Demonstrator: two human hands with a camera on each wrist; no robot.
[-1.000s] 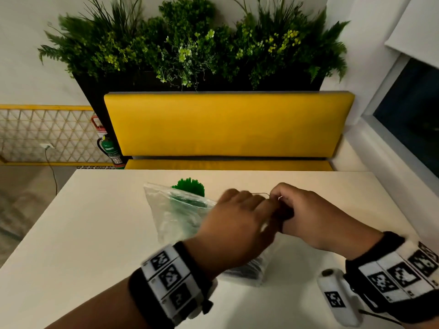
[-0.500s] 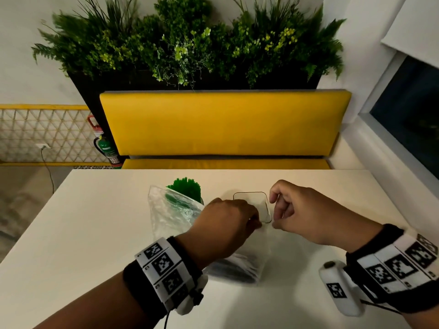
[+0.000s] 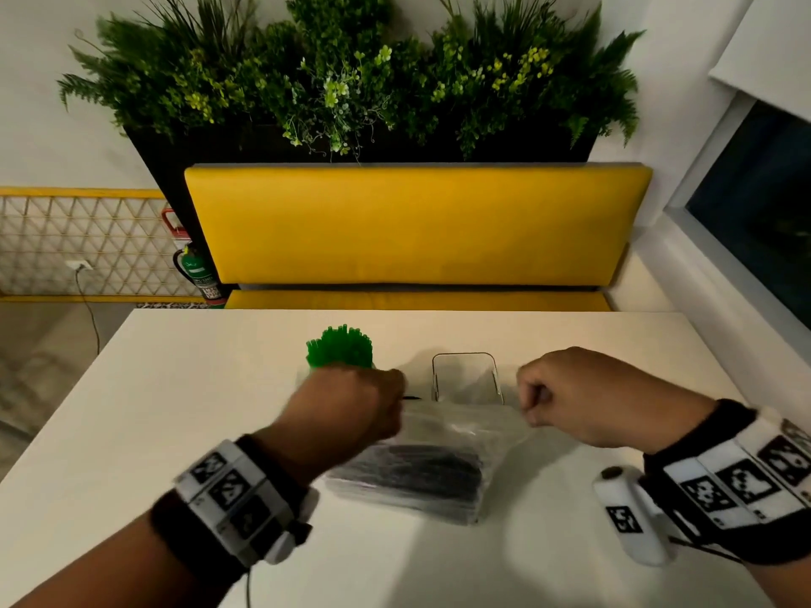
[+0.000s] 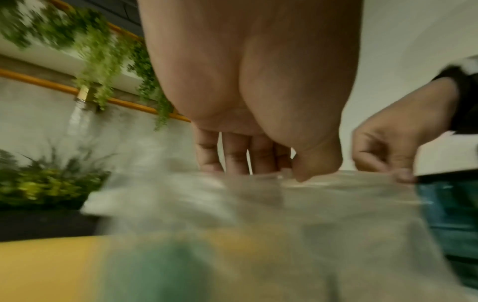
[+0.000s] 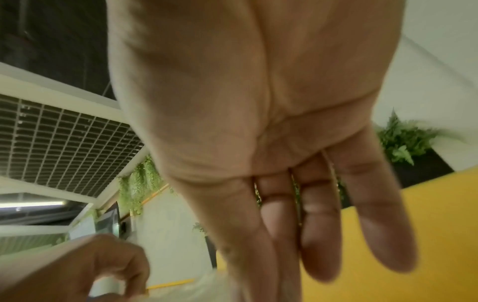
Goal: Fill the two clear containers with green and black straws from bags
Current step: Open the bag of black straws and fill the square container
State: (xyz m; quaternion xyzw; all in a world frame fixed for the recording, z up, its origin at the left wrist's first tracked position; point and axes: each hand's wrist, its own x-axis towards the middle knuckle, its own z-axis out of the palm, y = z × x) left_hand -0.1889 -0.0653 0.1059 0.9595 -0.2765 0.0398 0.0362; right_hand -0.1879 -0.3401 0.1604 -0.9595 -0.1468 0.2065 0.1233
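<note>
left hand [image 3: 351,405] pinches bag's left top corner | right hand [image 3: 566,394] pinches right top corner | bag of black straws [image 3: 417,471] mid-desk [image 3: 131,432] | empty clear container [image 3: 466,378] behind it | green straws [image 3: 340,348] toward far edge

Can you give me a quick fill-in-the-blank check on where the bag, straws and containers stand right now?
1. The left hand and right hand both pinch the top edge of the clear ____.
2. The straws inside that bag are ____.
3. The empty clear container stands to the ____ of the green straws.

Missing words: bag; black; right
</note>
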